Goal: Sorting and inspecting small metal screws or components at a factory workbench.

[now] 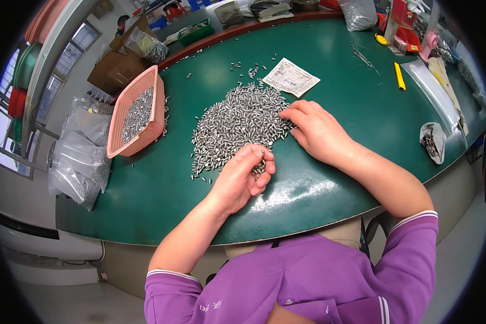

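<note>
The left hand (243,175) rests on the near part of the green table (162,194), at the near edge of the pile of small metal cylinders (237,121). Its fingers are curled narrow, with one small cylinder (262,153) pinched between thumb and fingertip; more pieces lie under the palm side (how many it holds cannot be told). The right hand (316,129) lies flat beside it, just beyond, fingers extended and close together, fingertips touching the right edge of the pile. It holds nothing visible.

The pile sits at the table centre, spread loosely, with stray pieces scattered toward the far side. Just beyond the pile lies a printed paper slip (290,76). Left of the pile stands a pink plastic basket (154,127), partly filled with the same metal parts. Off the table's left edge, clear plastic bags (81,156) of parts are stacked. On the right side lie a yellow utility knife (399,75) and a crumpled small bag (433,141). At the far edge sits another filled clear bag (357,13).
</note>
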Motion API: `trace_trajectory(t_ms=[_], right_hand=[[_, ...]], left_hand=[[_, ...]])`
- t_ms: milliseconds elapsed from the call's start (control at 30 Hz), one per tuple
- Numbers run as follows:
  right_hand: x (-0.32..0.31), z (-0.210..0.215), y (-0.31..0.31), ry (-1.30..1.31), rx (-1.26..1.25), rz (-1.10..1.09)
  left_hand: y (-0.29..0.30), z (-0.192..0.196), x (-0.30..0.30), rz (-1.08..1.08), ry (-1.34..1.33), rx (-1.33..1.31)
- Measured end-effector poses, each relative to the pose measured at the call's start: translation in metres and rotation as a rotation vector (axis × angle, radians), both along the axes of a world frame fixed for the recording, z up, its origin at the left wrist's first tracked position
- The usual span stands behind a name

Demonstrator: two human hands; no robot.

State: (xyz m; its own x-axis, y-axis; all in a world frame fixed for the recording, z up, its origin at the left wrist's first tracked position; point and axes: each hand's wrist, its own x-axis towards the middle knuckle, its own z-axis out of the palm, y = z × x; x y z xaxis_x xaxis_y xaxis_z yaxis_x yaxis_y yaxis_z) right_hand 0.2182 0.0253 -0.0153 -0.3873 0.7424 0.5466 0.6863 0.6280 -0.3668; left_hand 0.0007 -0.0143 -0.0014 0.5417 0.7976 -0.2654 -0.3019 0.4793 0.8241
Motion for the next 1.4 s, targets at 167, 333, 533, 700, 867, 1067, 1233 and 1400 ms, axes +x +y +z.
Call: trace_trajectory(t_ms=[167, 333, 533, 700, 867, 1067, 1233, 1400], right_hand=[[-0.001, 0.003, -0.001, -0.004, -0.116, 0.038], [-0.008, -0.002, -0.002, 0.113, -0.186, 0.154], [-0.017, -0.001, -0.005, 0.159, -0.184, 0.276], [-0.016, 0.013, -0.004, 0.288, -0.06, 0.319], [0.0, 0.027, -0.001, 0.207, -0.084, 0.286], [0.004, 0.021, -0.008, -0.061, -0.318, 0.268], [0.002, 0.017, -0.009, -0.124, -0.259, 0.263], [-0.007, 0.021, -0.008, 0.129, -0.284, 0.286]], left_hand=[[-0.001, 0.002, 0.0, 0.008, -0.01, -0.005], [-0.001, 0.002, 0.0, 0.016, -0.013, -0.014], [-0.001, 0.0, 0.002, 0.017, -0.016, -0.028], [0.001, 0.001, 0.001, 0.04, -0.023, -0.027], [0.002, 0.0, -0.001, 0.045, -0.041, -0.022], [0.002, -0.001, -0.001, 0.041, -0.073, -0.024], [0.001, 0.0, -0.002, 0.021, -0.04, -0.045], [0.0, 0.0, -0.001, 0.023, -0.054, -0.063]])
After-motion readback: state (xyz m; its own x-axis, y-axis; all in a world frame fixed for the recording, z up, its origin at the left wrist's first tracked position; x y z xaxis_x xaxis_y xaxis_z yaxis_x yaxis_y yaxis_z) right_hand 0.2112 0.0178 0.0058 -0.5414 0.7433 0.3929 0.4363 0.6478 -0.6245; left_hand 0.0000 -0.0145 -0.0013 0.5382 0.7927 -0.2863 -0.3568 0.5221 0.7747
